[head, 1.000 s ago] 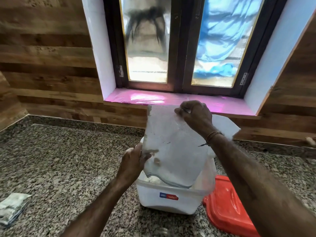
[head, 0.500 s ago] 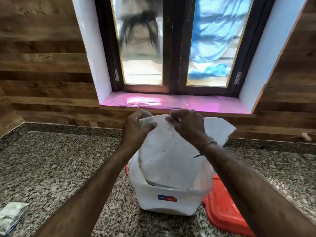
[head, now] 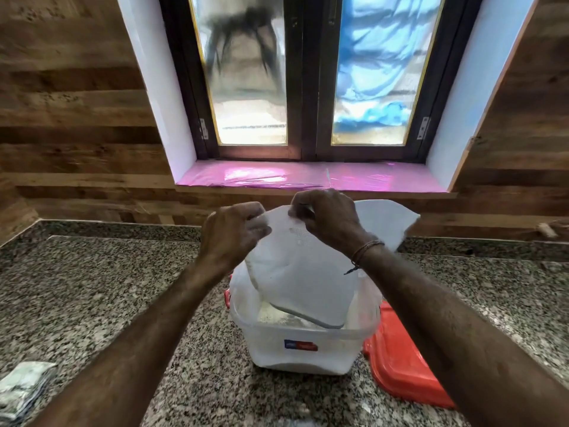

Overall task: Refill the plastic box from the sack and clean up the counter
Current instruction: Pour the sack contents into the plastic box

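Note:
A white woven sack (head: 303, 272) hangs upside down with its mouth inside the translucent plastic box (head: 308, 349), which stands on the granite counter (head: 92, 297). White grain shows in the box under the sack's mouth. My left hand (head: 231, 235) pinches the sack's upper left corner. My right hand (head: 326, 220) pinches the top edge just beside it. Both hands hold the sack above the box. The far side of the box is hidden behind the sack.
The box's red lid (head: 400, 365) lies flat on the counter, touching the box's right side. A folded cloth (head: 21, 389) sits at the counter's left front. A window with a pink sill (head: 308, 177) is behind the counter.
My left hand has left the sack's lower side and gone up to grip its top corner beside my right hand. The sack has dropped lower into the box.

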Motion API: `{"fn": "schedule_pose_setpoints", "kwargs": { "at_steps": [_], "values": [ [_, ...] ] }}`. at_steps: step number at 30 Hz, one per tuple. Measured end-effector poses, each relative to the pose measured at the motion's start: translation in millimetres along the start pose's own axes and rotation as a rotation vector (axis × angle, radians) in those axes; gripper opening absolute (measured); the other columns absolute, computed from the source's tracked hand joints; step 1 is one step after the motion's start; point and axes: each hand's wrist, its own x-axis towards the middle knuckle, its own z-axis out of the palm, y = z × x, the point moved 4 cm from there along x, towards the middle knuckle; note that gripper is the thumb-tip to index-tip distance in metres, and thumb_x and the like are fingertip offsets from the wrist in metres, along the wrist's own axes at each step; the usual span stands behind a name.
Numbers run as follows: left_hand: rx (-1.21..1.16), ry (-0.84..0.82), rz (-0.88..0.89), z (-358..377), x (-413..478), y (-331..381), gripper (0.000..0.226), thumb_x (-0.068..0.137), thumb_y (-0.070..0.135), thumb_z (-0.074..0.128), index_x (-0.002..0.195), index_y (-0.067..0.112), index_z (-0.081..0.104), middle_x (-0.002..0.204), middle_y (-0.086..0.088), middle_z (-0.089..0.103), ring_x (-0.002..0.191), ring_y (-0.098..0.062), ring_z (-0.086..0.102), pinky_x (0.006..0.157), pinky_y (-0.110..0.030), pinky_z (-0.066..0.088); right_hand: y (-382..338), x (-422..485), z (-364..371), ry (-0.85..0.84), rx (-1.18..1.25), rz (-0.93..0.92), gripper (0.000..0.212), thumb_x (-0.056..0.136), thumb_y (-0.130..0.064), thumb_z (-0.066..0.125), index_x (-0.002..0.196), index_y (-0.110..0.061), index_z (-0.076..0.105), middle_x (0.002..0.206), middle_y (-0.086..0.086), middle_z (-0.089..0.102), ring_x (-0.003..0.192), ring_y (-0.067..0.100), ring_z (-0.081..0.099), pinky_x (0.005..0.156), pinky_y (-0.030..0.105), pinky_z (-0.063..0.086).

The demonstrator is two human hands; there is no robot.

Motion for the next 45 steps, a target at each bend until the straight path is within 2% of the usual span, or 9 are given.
{"fn": "schedule_pose_setpoints", "kwargs": {
  "at_steps": [5,9,13,19,23,27,30,36,45],
  "values": [
    [-0.732,-0.032,-0.298,-7,-6,-46,0.016,0.081,0.017,0.086,0.085,0.008,0.074,0.087,-0.014,0.076,0.076,-0.021,0.068,0.069,-0.036,0.054,54,-9,-40,-0.177,-0.216,0.116,0.036,0.080,-0.058,0.077,0.105,-0.033,0.075,0.102,-0.002,0.079,0.102,0.027,0.072,0.094,0.041,0.045],
    [-0.869,-0.200,-0.403,26,-27,-53,0.047,0.076,0.025,0.088,0.118,0.014,0.069,0.113,-0.004,0.077,0.101,-0.016,0.074,0.080,-0.034,0.061,92,-20,-45,-0.131,0.034,0.291,0.019,0.077,-0.044,0.085,0.084,-0.030,0.074,0.081,-0.005,0.070,0.088,0.024,0.070,0.073,0.031,0.046],
    [-0.943,-0.149,-0.510,55,-42,-71,0.047,0.070,0.024,0.089,0.113,0.010,0.075,0.107,-0.008,0.081,0.100,-0.031,0.077,0.076,-0.038,0.063,114,-28,-44,-0.091,0.161,0.367,0.020,0.076,-0.045,0.085,0.083,-0.031,0.073,0.084,-0.006,0.074,0.087,0.020,0.070,0.080,0.037,0.056],
    [-1.152,-0.057,-0.587,59,-35,-75,0.033,0.083,0.007,0.082,0.113,-0.002,0.073,0.109,-0.017,0.079,0.096,-0.030,0.077,0.077,-0.037,0.064,157,-96,-7,-0.125,1.127,0.589,0.091,0.054,-0.062,0.092,0.132,-0.025,0.061,0.127,0.002,0.073,0.118,0.021,0.069,0.091,0.042,0.056],
    [-1.148,-0.020,-0.634,68,-26,-76,0.036,0.081,0.012,0.085,0.113,-0.002,0.074,0.111,-0.019,0.078,0.098,-0.033,0.076,0.088,-0.044,0.062,144,-117,50,-0.122,1.298,0.636,0.061,0.068,-0.026,0.093,0.123,-0.012,0.068,0.124,0.014,0.074,0.103,0.021,0.074,0.085,0.036,0.062],
    [-0.986,-0.195,-0.569,70,-46,-78,0.039,0.086,0.028,0.081,0.120,0.013,0.069,0.108,-0.006,0.080,0.099,-0.023,0.078,0.079,-0.038,0.065,146,-113,56,0.088,1.222,0.677,0.068,0.055,-0.051,0.096,0.105,-0.010,0.075,0.105,0.009,0.079,0.089,0.019,0.074,0.076,0.032,0.063],
    [-0.768,-0.394,-0.504,77,-73,-88,0.048,0.077,0.031,0.090,0.118,0.025,0.066,0.107,0.002,0.079,0.097,-0.012,0.076,0.078,-0.032,0.064,139,-103,56,0.127,1.195,0.678,0.028,0.083,-0.027,0.079,0.104,-0.010,0.074,0.094,0.001,0.080,0.081,0.016,0.073,0.073,0.032,0.062],
    [-0.895,-0.104,-0.540,72,-64,-93,0.026,0.081,0.025,0.088,0.103,0.020,0.075,0.099,0.000,0.082,0.092,-0.022,0.079,0.078,-0.041,0.064,129,-84,56,0.113,1.244,0.670,0.023,0.092,-0.022,0.068,0.112,-0.011,0.067,0.092,-0.002,0.079,0.077,0.013,0.074,0.064,0.028,0.062],
    [-0.648,-0.286,-0.519,79,-51,-92,0.069,0.095,0.055,0.062,0.153,0.028,0.036,0.136,-0.002,0.064,0.118,-0.027,0.067,0.097,-0.055,0.058,142,-79,61,0.035,1.345,0.796,0.015,0.102,-0.014,0.057,0.114,-0.013,0.066,0.097,0.003,0.080,0.081,0.016,0.077,0.066,0.030,0.063]
  ]
}}
